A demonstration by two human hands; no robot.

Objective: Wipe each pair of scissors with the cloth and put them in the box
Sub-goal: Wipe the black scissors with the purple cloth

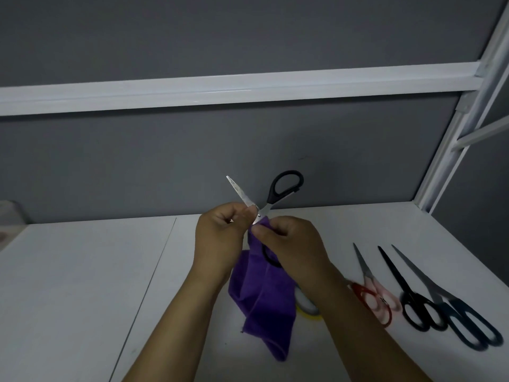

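Black-handled scissors (285,186) are held spread wide above the white table, one blade pointing up left and one handle loop up right. My left hand (220,232) pinches the upper blade near the pivot. My right hand (292,244) grips a purple cloth (264,299) folded round the lower blade; the cloth hangs down between my forearms, and the second handle loop shows dark behind it. Three more pairs lie on the table at the right: red-and-pink scissors (371,293), black scissors (410,301) and dark blue scissors (462,315). No box can be made out.
A grey and yellow object (307,306) lies on the table, mostly hidden behind the cloth and my right forearm. A grey wall with a white rail (248,89) backs the table (82,271). A white metal frame post (454,139) rises at the right.
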